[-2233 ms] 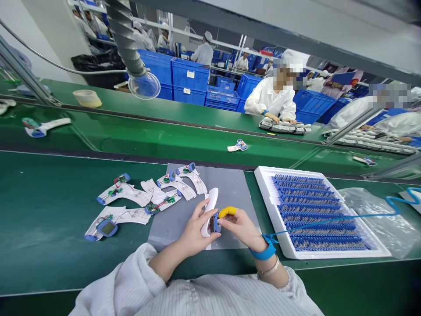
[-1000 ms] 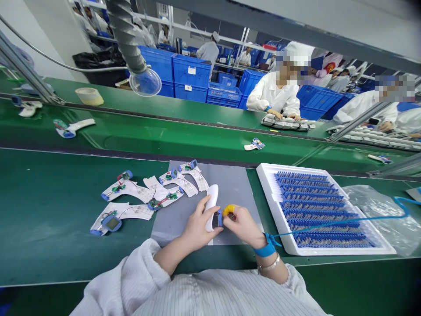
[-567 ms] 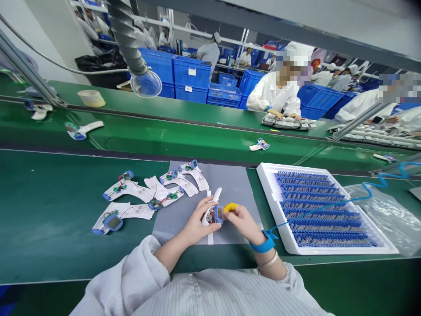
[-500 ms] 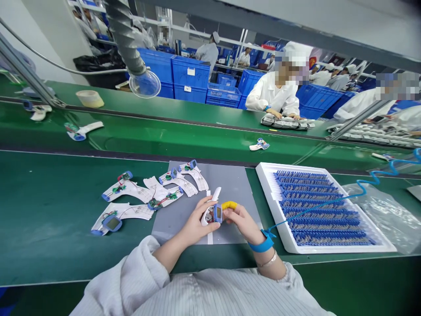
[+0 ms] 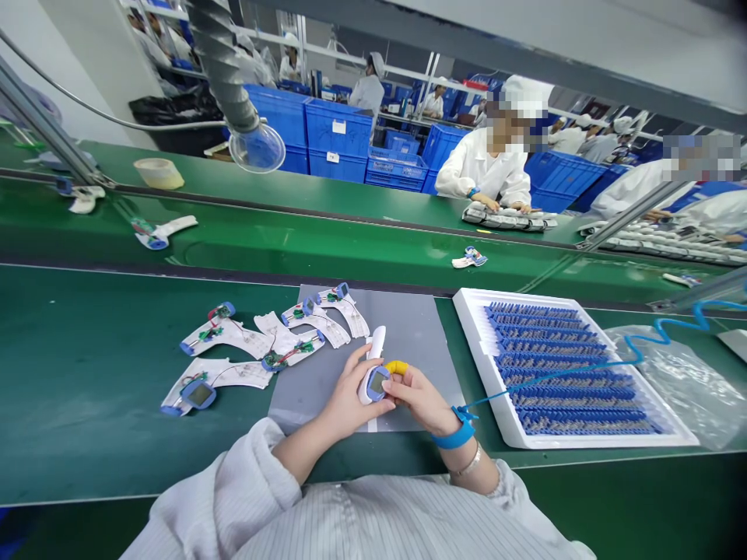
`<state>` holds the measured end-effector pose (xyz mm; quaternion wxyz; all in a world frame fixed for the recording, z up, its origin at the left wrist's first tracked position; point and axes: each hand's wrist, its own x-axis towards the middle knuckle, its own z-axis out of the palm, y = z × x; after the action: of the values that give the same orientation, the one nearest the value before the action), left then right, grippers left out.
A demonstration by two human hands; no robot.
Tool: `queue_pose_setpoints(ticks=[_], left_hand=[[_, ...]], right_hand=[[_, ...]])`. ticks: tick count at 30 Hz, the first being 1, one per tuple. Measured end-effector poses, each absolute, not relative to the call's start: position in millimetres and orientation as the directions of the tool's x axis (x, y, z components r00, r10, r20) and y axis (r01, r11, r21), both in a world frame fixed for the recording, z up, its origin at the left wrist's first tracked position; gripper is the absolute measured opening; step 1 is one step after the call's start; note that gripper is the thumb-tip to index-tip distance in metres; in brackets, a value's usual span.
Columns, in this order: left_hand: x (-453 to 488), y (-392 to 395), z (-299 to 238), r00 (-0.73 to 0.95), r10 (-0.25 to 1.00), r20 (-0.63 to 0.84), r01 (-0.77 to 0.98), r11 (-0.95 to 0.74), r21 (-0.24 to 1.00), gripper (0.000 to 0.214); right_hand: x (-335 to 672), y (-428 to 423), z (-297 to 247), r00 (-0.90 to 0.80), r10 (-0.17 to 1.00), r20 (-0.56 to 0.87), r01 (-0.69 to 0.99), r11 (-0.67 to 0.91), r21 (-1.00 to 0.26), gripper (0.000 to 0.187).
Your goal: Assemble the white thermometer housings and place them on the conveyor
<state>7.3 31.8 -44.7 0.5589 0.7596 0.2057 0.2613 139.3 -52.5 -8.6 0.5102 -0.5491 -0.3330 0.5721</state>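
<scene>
My left hand [image 5: 345, 395] is wrapped round a white thermometer body [image 5: 375, 348] with a blue-rimmed display end [image 5: 377, 382], held just above a grey mat [image 5: 408, 330]. My right hand [image 5: 421, 398], a yellow finger cot [image 5: 398, 366] on one finger and a blue wrist strap [image 5: 452, 437] on the wrist, pinches the display end of the same piece. Several open half-shells [image 5: 225, 336] with green circuit boards and wires lie on the bench to the left.
A white foam tray [image 5: 475, 330] of blue parts sits to the right, with a clear plastic bag [image 5: 682, 373] beyond it. A green conveyor [image 5: 303, 241] carries loose units [image 5: 470, 259]. People in white coats work on the far side, by blue crates [image 5: 338, 144].
The piece has been turned in my hands so its display faces up. My right hand has shifted slightly left against it. Units on the conveyor have drifted to the right.
</scene>
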Motion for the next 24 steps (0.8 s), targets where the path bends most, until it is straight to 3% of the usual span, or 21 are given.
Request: queue_pose_setpoints(ticks=[9, 16, 24], left_hand=[[7.3, 31.2, -44.8, 0.728, 0.645, 0.234, 0.018, -0.359, 0.933, 0.056], [5.8, 27.0, -40.6, 0.832, 0.527, 0.170, 0.024, -0.341, 0.940, 0.045], [5.8, 25.7, -41.3, 0.846, 0.470, 0.251, -0.016, -0.449, 0.893, 0.047]], right_hand=[[138.9, -53.1, -9.2, 0.096, 0.964, -0.247, -0.237, -0.219, -0.947, 0.024], [140.6, -51.4, -11.8, -0.017, 0.953, -0.301, -0.307, -0.292, -0.906, 0.029], [140.8, -57.2, -17.3, -0.040, 0.957, -0.289, -0.406, -0.280, -0.870, 0.029]])
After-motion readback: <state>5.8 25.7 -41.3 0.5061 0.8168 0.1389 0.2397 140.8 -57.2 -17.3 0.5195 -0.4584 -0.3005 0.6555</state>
